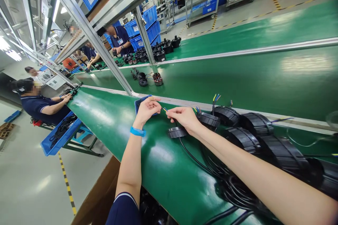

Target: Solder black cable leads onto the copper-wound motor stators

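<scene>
My left hand (148, 108) is pinched shut on the tip of a thin coloured wire (164, 109), just in front of a small blue tray (137, 103). My right hand (182, 116) is closed on the same wire a little to the right. A blue band is on my left wrist. Below my right hand lies a black round motor part (176, 132) with a black cable (192, 158) running toward me. A row of black ring-shaped motor parts (250, 126) lies along the green bench (118, 126) to the right, some with coloured wire ends sticking up.
A green conveyor belt (237, 77) runs behind the bench and carries two black motor parts (150, 78). Other seated people work at the left and far side. Blue bins (148, 28) stand behind. A cardboard box (97, 197) and a blue tray of cables (59, 137) are at the lower left.
</scene>
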`<action>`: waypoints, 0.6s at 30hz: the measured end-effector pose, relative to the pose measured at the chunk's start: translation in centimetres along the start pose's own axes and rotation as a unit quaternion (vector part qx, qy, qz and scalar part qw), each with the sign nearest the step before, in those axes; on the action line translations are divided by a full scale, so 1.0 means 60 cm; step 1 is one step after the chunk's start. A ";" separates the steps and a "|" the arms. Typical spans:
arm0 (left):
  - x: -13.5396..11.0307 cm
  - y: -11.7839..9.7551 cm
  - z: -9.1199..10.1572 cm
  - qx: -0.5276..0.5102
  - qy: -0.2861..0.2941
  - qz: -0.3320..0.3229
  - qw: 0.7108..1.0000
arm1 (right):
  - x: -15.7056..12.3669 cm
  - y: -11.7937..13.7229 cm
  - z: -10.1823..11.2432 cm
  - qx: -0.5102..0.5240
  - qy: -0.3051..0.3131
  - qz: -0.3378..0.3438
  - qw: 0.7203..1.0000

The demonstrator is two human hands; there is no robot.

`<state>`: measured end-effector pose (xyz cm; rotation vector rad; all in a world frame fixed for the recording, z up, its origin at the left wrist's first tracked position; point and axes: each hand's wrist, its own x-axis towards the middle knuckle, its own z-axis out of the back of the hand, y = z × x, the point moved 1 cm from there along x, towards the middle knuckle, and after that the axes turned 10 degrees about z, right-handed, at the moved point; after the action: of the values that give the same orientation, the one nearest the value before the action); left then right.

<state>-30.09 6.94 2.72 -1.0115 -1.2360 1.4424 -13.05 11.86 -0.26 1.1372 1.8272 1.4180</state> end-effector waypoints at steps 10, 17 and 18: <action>-0.002 -0.001 -0.002 0.038 0.013 -0.007 0.999 | 0.000 -0.005 0.001 -0.009 0.001 0.003 1.000; -0.001 0.004 -0.001 0.031 0.070 0.002 0.997 | -0.003 -0.002 0.000 -0.015 0.015 0.010 1.000; -0.002 0.005 -0.003 0.031 0.078 0.008 0.996 | -0.003 -0.002 0.000 -0.015 0.015 0.011 1.000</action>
<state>-29.94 6.87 2.39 -1.0733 -1.0663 1.3782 -12.98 11.70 -0.37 1.1292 1.8140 1.4777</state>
